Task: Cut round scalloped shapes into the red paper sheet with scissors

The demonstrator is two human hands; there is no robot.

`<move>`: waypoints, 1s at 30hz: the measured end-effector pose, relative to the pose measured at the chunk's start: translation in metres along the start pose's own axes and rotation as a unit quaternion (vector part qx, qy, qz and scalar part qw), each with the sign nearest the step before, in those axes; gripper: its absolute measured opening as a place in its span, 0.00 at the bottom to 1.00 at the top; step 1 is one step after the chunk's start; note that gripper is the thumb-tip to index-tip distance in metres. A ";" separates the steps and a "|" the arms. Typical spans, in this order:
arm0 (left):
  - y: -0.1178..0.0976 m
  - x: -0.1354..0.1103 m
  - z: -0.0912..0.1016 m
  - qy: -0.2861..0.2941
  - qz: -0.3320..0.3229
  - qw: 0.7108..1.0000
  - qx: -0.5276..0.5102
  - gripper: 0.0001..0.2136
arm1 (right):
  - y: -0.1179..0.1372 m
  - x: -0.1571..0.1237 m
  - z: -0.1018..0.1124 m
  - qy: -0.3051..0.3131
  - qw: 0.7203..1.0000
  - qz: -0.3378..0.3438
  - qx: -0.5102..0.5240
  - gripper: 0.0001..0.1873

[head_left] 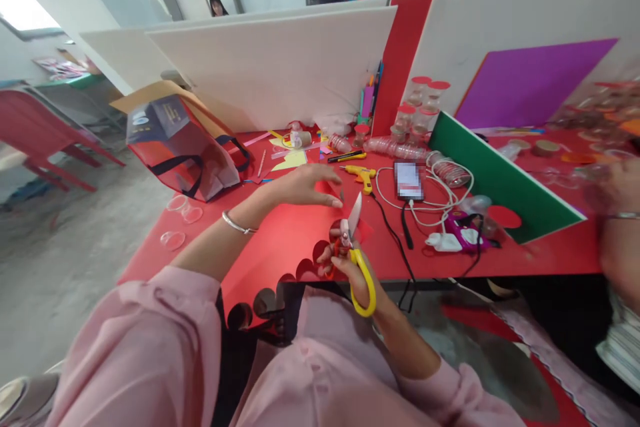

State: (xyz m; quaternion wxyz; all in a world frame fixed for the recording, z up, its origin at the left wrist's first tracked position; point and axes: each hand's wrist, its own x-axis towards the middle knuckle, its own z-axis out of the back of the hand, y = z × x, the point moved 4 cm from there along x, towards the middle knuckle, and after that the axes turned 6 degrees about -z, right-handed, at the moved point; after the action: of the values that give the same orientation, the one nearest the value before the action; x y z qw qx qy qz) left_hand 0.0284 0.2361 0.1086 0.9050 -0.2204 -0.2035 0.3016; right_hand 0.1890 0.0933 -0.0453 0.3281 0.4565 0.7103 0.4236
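My right hand is closed around a pair of scissors with yellow handles, blades pointing up and partly apart. Its fingers are also close to the edge of a red paper sheet, and I cannot tell if they touch it. Round holes are cut along the sheet's near edge, which hangs over the table edge towards my lap. Above the far part of this sheet is my left hand, with thumb and fingers apart and nothing visible between them. A silver bangle is on the left wrist.
A yellow glue gun, a cutter knife and a phone with cables lie beyond my hands. A paper bag stands left; clear plastic discs lie nearby. A green board leans right, near another person's arm.
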 end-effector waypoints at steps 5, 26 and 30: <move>-0.031 -0.005 0.026 0.096 -0.003 0.995 0.012 0.13 | 0.002 -0.006 0.008 0.046 0.998 0.007 -0.041 0.27; -0.151 -0.081 0.082 -0.064 0.051 0.983 0.166 0.13 | 0.051 -0.016 -0.045 0.048 0.953 0.115 -0.277 0.18; -0.148 -0.096 0.086 -0.087 0.079 0.976 0.183 0.11 | 0.041 -0.016 -0.058 0.064 0.965 0.098 -0.235 0.23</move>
State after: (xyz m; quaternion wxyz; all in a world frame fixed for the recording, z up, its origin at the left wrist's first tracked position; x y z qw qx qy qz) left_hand -0.0180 0.0920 0.2331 0.8823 -0.0391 -0.2049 0.4221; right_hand 0.1603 0.0705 0.0179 0.3365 0.4062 0.5621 0.6371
